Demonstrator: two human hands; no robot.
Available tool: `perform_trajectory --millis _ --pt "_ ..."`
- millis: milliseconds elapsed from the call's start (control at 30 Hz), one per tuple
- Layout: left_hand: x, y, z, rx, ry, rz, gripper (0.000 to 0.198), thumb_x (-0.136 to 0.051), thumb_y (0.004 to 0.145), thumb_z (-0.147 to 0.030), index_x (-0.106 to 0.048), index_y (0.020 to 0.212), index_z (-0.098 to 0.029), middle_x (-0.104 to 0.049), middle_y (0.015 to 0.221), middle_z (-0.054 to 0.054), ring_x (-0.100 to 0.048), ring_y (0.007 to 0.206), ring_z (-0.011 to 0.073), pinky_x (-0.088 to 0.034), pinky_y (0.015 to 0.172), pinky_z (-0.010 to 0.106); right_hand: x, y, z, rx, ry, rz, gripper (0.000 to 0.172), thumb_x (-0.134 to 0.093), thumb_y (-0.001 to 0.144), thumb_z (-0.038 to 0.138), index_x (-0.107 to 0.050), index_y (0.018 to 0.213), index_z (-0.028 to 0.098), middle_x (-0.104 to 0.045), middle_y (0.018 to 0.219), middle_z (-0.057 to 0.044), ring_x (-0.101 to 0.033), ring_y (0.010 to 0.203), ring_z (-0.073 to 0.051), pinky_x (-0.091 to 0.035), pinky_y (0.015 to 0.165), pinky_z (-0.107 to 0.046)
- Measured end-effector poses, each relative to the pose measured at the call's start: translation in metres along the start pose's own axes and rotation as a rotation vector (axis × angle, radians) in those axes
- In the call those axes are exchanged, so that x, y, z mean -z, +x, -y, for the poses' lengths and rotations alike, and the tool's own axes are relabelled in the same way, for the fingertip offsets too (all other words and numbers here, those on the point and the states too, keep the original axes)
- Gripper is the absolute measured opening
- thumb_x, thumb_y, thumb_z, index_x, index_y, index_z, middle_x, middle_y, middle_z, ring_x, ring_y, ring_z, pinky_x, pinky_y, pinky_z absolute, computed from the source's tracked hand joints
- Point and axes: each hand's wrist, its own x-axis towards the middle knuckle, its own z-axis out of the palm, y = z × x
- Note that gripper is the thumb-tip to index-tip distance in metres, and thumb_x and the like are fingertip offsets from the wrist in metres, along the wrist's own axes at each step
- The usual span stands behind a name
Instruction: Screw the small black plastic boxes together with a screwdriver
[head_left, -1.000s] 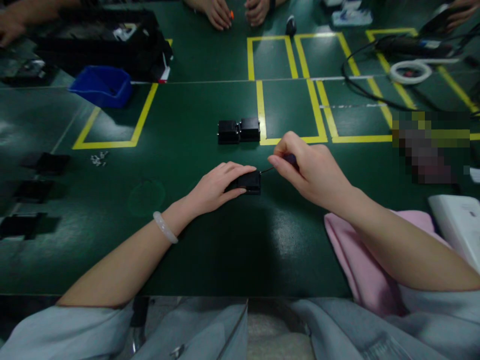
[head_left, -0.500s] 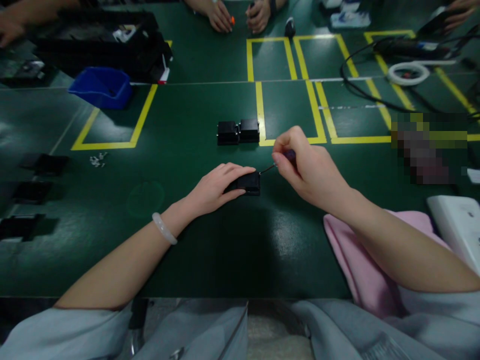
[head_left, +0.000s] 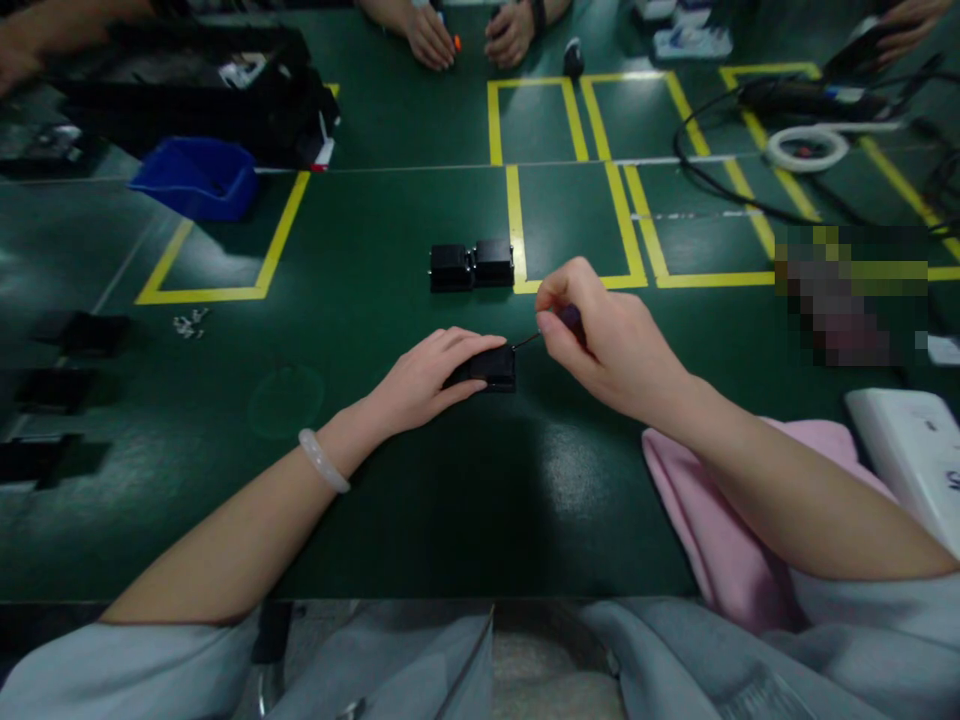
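My left hand is closed round a small black box, holding it against the green table with the thumb on the near side and fingers on the far side. A screwdriver with a dark handle is gripped in my right hand. Its thin shaft slants down to the left, and the tip meets the box's right end at the far corner. Just beyond lie two similar black boxes, side by side, with small metal screws showing at their ends.
Left of my hands is a small pile of screws, with several black parts farther left. A blue bin stands near a large black tray. A pink cloth lies under my right forearm. Another person's hands rest across the table.
The whole view has shifted slightly. My left hand keeps its hold on the box, and the screwdriver tip stays at the same corner; my right hand has turned slightly.
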Motion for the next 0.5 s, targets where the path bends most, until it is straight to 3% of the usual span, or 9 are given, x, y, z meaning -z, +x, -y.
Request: perform_trajectory --millis 133,333,500 --pt "0.0002 0.0001 -0.0004 0.003 0.003 0.0 0.048 -0.051 0.101 -0.034 -0.042 0.147 -0.025 -0.054 0.136 0.009 -0.052 0.122 0.0257 -0.045 0.103 0.042 0.0003 -0.0008 -0.0005 0.001 -0.016 0.03 0.019 -0.043 0.098 0.036 -0.051 0.093 0.019 -0.055 0.071 0.002 -0.051 0.058 -0.009 -0.033 0.056 -0.025" --pt "0.0004 0.0002 -0.0007 0.002 0.01 0.001 0.048 -0.051 0.101 -0.034 -0.042 0.147 -0.024 -0.054 0.135 0.009 -0.053 0.121 0.0255 -0.046 0.101 0.041 -0.0019 -0.0012 -0.0018 0.014 0.01 -0.053 0.01 -0.044 0.093 0.023 -0.05 0.101 0.019 -0.058 0.081 0.001 -0.055 0.065 -0.01 -0.036 0.058 -0.025" --pt "0.0009 0.0004 -0.0017 0.004 0.007 0.0 0.047 -0.05 0.101 -0.034 -0.042 0.147 -0.025 -0.054 0.135 0.01 -0.053 0.121 0.0261 -0.046 0.101 0.042 0.0005 -0.0008 -0.0012 0.008 0.009 0.0 0.017 -0.046 0.097 0.035 -0.051 0.091 0.02 -0.054 0.069 0.003 -0.051 0.057 -0.009 -0.033 0.054 -0.025"
